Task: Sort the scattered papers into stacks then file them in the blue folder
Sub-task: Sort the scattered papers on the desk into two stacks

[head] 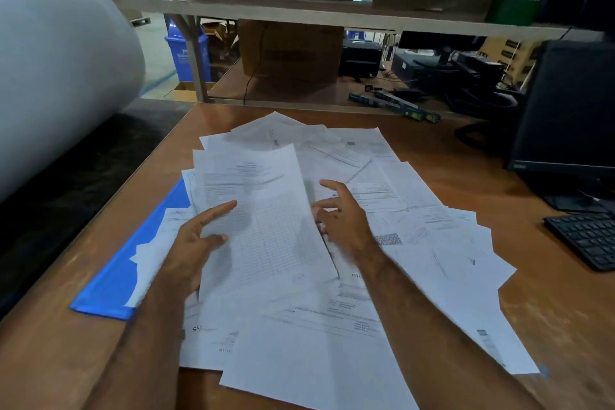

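Papers: loose printed sheets (pixel 332 326) scattered and overlapping across the wooden worktop (pixel 449 150), no stacks formed yet.
Held sheet: a gridded form (pixel 266 210) lifted at an angle above the pile.
Left hand (pixel 193 243): fingers spread, thumb on the form's face, gripping its left edge.
Right hand (pixel 342 220): fingers loosely spread, touching the form's right edge; whether they pinch it I cannot tell.
Blue folder (pixel 109 280): flat at the worktop's left, partly covered by sheets.
Handling: likely light, limp and slippery sheet on sheet; creases easily.
Hold: judged best at opposite edges, squaring each stack against the worktop.
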`<state>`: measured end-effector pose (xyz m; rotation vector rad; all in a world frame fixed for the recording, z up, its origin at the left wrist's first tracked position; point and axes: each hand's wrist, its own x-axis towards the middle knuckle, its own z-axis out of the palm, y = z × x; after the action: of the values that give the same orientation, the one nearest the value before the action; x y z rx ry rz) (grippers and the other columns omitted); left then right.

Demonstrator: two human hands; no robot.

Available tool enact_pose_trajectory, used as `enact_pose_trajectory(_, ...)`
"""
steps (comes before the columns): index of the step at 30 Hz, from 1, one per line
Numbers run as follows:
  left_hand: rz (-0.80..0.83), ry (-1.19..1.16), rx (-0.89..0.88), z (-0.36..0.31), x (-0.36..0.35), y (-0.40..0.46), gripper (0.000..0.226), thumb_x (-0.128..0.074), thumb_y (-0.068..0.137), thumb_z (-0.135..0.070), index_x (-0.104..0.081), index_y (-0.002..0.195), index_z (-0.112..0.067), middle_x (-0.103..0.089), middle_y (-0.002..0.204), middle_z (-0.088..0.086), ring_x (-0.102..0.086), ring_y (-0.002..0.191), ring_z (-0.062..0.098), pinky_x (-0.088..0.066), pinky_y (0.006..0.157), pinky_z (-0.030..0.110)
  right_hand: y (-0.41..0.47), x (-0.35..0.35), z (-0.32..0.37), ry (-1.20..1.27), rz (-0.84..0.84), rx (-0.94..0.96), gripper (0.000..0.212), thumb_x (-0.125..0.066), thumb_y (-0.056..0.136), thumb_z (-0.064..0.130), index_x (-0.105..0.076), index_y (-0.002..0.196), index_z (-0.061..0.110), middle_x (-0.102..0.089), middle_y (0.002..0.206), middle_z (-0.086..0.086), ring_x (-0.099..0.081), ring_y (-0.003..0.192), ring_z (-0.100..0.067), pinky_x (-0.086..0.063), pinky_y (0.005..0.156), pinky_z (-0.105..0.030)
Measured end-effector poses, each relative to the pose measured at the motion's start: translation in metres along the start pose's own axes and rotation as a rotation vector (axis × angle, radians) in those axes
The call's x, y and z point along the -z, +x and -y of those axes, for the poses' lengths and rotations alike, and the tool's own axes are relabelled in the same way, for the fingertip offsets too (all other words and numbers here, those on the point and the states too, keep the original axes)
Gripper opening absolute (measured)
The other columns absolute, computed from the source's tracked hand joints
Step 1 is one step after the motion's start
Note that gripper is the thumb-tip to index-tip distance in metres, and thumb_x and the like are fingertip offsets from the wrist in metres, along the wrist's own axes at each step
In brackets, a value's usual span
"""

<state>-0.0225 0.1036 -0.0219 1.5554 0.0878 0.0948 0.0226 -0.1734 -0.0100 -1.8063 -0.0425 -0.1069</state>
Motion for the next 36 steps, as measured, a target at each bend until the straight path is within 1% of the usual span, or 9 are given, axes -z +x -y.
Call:
enact_pose_trajectory(5, -0.13, -0.05, 0.029, -0.001, 0.001, 0.003, 0.058, -0.054, 0.094, 0.014, -0.071, 0.127, -0.031, -0.051, 0.145, -0.018, -0.044, 0.13, 0.014, -0.038, 0.106, 0.039, 0.058, 0.012, -0.012, -0.153, -0.268, -0.213, 0.019, -0.072, 0.088, 0.017, -0.065, 0.106, 0.016, -0.072, 0.094, -0.008, -0.071, 0.075, -0.022, -0.064, 0.076, -0.046)
enact_pose_trajectory(11, -0.064, -0.048, 0.025, 0.006, 0.004, 0.008, 0.061, -0.056, 0.093, 0.014, -0.07, 0.127, -0.034, -0.056, 0.135, -0.03, -0.048, 0.125, 0.002, -0.036, 0.105, 0.035, 0.117, -0.001, -0.014, -0.604, -0.221, -0.258, 0.076, -0.078, 0.08, 0.056, -0.044, 0.138, 0.02, -0.064, 0.125, -0.016, -0.066, 0.111, -0.036, -0.06, 0.09, -0.046)
enact_pose_trajectory(15, -0.08, -0.031, 0.03, 0.013, 0.006, 0.013, 0.06, -0.058, 0.093, 0.012, -0.07, 0.127, -0.035, -0.055, 0.141, -0.026, -0.044, 0.134, 0.011, -0.034, 0.114, 0.046, 0.132, -0.009, -0.016, -0.834, -0.161, -0.262, 0.083, -0.08, 0.079, 0.056, -0.037, 0.146, 0.03, -0.057, 0.135, -0.015, -0.061, 0.119, -0.035, -0.054, 0.09, -0.043)
enact_pose_trajectory(20, -0.066, -0.055, 0.026, 0.013, 0.007, 0.012, 0.06, -0.057, 0.092, 0.014, -0.071, 0.125, -0.034, -0.055, 0.144, -0.021, -0.043, 0.138, 0.014, -0.035, 0.114, 0.045, 0.126, 0.018, -0.026, -0.625, -0.253, -0.165, 0.042, -0.069, 0.092, 0.015, -0.06, 0.131, 0.03, -0.067, 0.124, -0.006, -0.064, 0.113, -0.029, -0.057, 0.092, -0.041)
enact_pose_trajectory(23, -0.054, -0.056, 0.014, 0.013, 0.008, 0.012, 0.06, -0.058, 0.092, 0.014, -0.071, 0.126, -0.033, -0.055, 0.144, -0.02, -0.044, 0.138, 0.015, -0.036, 0.113, 0.043, 0.102, 0.047, -0.034, -0.434, -0.257, -0.059, 0.05, -0.056, 0.093, -0.003, -0.063, 0.136, 0.021, -0.059, 0.138, -0.007, -0.055, 0.13, -0.028, -0.048, 0.109, -0.037)
enact_pose_trajectory(26, -0.05, -0.044, 0.031, 0.015, 0.01, 0.013, 0.06, -0.059, 0.092, 0.013, -0.071, 0.127, -0.034, -0.053, 0.146, -0.02, -0.043, 0.138, 0.018, -0.036, 0.115, 0.048, 0.067, 0.085, -0.024, -0.347, -0.21, 0.019, 0.057, -0.052, 0.096, -0.005, -0.053, 0.147, 0.02, -0.052, 0.147, -0.001, -0.048, 0.137, -0.02, -0.038, 0.114, -0.027)
enact_pose_trajectory(32, -0.07, -0.066, 0.049, 0.002, 0.004, 0.005, 0.053, -0.057, 0.094, 0.01, -0.069, 0.129, -0.029, -0.051, 0.146, -0.017, -0.048, 0.125, 0.014, -0.04, 0.101, 0.035, -0.007, 0.136, 0.022, 0.565, 0.006, 0.117, 0.045, -0.065, 0.092, 0.007, -0.063, 0.136, 0.017, -0.063, 0.141, 0.001, -0.061, 0.128, -0.019, -0.052, 0.105, -0.036)
enact_pose_trajectory(34, -0.055, -0.049, 0.05, 0.0, 0.003, 0.003, 0.053, -0.058, 0.095, 0.008, -0.068, 0.13, -0.031, -0.049, 0.147, -0.017, -0.044, 0.127, 0.015, -0.038, 0.1, 0.037, -0.016, 0.135, 0.021, 0.46, 0.093, 0.07, 0.043, -0.07, 0.089, 0.019, -0.067, 0.131, 0.024, -0.064, 0.14, 0.004, -0.06, 0.129, -0.015, -0.049, 0.109, -0.035)
enact_pose_trajectory(36, -0.05, -0.055, 0.049, -0.002, 0.001, 0.001, 0.054, -0.056, 0.095, 0.009, -0.068, 0.131, -0.029, -0.049, 0.146, -0.016, -0.046, 0.123, 0.013, -0.039, 0.097, 0.033, -0.014, 0.127, 0.009, 0.031, 0.136, 0.02, 0.045, -0.074, 0.09, 0.013, -0.067, 0.131, 0.031, -0.063, 0.139, 0.013, -0.06, 0.125, -0.004, -0.045, 0.111, -0.03)
